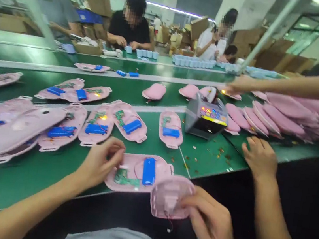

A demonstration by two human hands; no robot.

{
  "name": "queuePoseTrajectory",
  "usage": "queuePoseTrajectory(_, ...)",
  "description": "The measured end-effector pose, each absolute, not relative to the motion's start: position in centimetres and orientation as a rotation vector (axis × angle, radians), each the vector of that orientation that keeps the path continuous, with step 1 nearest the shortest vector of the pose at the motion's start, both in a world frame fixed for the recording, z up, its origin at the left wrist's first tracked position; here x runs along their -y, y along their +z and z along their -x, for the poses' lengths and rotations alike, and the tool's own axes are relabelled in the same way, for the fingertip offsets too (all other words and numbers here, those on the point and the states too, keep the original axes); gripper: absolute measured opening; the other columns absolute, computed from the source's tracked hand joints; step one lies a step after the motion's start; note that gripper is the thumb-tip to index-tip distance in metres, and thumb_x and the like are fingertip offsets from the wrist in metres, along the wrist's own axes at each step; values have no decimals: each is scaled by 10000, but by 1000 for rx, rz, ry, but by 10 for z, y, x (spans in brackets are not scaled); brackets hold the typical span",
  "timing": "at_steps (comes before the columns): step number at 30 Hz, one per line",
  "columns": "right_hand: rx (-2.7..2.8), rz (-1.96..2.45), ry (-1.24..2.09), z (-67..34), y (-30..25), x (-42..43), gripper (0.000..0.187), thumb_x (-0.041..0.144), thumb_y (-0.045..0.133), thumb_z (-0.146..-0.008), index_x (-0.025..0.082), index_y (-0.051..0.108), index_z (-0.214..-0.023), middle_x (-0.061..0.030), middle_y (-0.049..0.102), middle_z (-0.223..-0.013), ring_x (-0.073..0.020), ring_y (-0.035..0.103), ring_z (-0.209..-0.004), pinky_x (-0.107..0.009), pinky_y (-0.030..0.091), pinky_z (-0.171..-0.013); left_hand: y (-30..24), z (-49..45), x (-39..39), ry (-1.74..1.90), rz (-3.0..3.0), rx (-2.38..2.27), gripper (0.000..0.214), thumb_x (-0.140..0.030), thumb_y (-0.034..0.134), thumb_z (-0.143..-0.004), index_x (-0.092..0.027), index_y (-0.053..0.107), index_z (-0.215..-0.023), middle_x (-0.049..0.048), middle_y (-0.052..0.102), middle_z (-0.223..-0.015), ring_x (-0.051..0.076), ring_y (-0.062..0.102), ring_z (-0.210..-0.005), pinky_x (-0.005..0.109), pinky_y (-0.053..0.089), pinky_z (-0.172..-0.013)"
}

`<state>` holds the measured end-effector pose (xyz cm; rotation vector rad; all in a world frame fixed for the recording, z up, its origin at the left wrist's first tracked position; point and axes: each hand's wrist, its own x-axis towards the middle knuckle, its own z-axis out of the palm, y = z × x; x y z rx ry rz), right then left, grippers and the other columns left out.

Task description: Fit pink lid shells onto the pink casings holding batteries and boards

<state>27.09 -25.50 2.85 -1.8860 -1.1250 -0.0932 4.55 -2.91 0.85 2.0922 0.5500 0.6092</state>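
Note:
My left hand has its thumb and fingers curled together at the left end of a pink plastic shell, apparently pinching its rim. Inside this shell lie a green circuit board and a blue battery pack. The shell rests at the table's front edge, open side up. Between thumb and fingers, my right hand holds a smaller pink plastic cover with its ribbed inner side toward me. A thin wire with a white connector dangles from that cover, which overlaps the shell's lower right corner in view.
Several similar pink shells with batteries lie left on the green table. A grey device with a lit display stands beyond my right hand. Closed pink shells are heaped right. A co-worker's hand is near my right; others sit opposite.

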Motion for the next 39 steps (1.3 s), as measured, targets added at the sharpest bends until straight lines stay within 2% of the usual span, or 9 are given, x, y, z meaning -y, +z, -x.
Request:
queuePoseTrajectory(3, 1324, 1709, 159, -221, 13, 209, 97, 253, 524, -887, 184, 590, -901, -26, 583, -845, -114, 576, -709, -184, 477, -597, 5, -37, 27, 643, -2129, -493, 111, -277, 447, -898, -206, 519, -852, -35, 605, -586, 116, 571, -505, 214, 433, -513)
queuePoseTrajectory(6, 1466, 1629, 606, -227, 18, 162, 425, 274, 519, -912, 238, 470, -1333, -26, 613, -1004, -113, 598, -804, -190, 510, -687, 1, -33, 25, 738, -2175, -486, 112, -219, 448, -883, -198, 555, -861, -26, 611, -625, 93, 528, -506, 195, 391, -499)
queuePoseTrajectory(8, 1513, 1633, 700, -242, 30, 135, 529, 332, 539, -919, 253, 431, -1431, -39, 624, -1061, -134, 611, -881, -216, 523, -747, 0, -33, 26, 812, -2202, -458, 125, -195, 449, -885, -193, 572, -862, -15, 617, -670, 82, 506, -507, 194, 372, -491)
queuePoseTrajectory(11, 1236, 1660, 484, -253, 39, 110, 510, 437, 665, -824, 185, 592, -1262, -70, 640, -1015, -178, 623, -886, -250, 535, -729, -1, -33, 27, 934, -2212, -392, 119, -143, 455, -883, -190, 555, -840, -24, 593, -689, 69, 473, -497, 188, 344, -470)
queuePoseTrajectory(16, 728, 1447, 449, -230, 19, 113, 662, 429, 863, -640, 149, 568, -1162, -108, 641, -1069, -189, 646, -860, -250, 568, -701, -1, -34, 28, 1120, -2106, -378, 125, -66, 496, -872, -183, 538, -862, -43, 544, -703, 58, 488, -530, 155, 396, -491)
queuePoseTrajectory(22, 533, 1224, 256, -181, 8, 129, 718, 313, 860, -695, 174, 544, -1325, -114, 622, -1163, -167, 653, -966, -222, 578, -823, -2, -40, 32, 1479, -2224, -492, 97, -105, 600, -886, -193, 639, -900, 40, 498, -947, 126, 574, -790, 196, 493, -565)
queuePoseTrajectory(27, 561, 1197, 339, -165, 3, 131, 749, 301, 830, -741, 167, 490, -1394, -137, 620, -1190, -181, 663, -970, -266, 593, -837, -8, -40, 34, 1593, -2272, -401, 125, -72, 591, -903, -182, 619, -956, 97, 527, -1165, 196, 593, -1094, 314, 606, -850)
queuePoseTrajectory(34, 502, 1189, 314, -160, 4, 132, 753, 280, 842, -715, 153, 507, -1378, -148, 602, -1234, -217, 650, -1051, -282, 597, -855, -15, -42, 35, 1640, -2114, -392, 130, -58, 569, -936, -165, 608, -1000, 104, 570, -1178, 133, 683, -943, 248, 623, -812)
queuePoseTrajectory(39, 433, 1157, 338, -148, 9, 127, 734, 307, 799, -739, 178, 497, -1395, -148, 590, -1268, -231, 660, -1000, -390, 606, -865, -13, -45, 36, 1572, -2046, -410, 135, -57, 585, -923, -175, 647, -943, 110, 632, -1169, 154, 706, -943, 247, 606, -787)
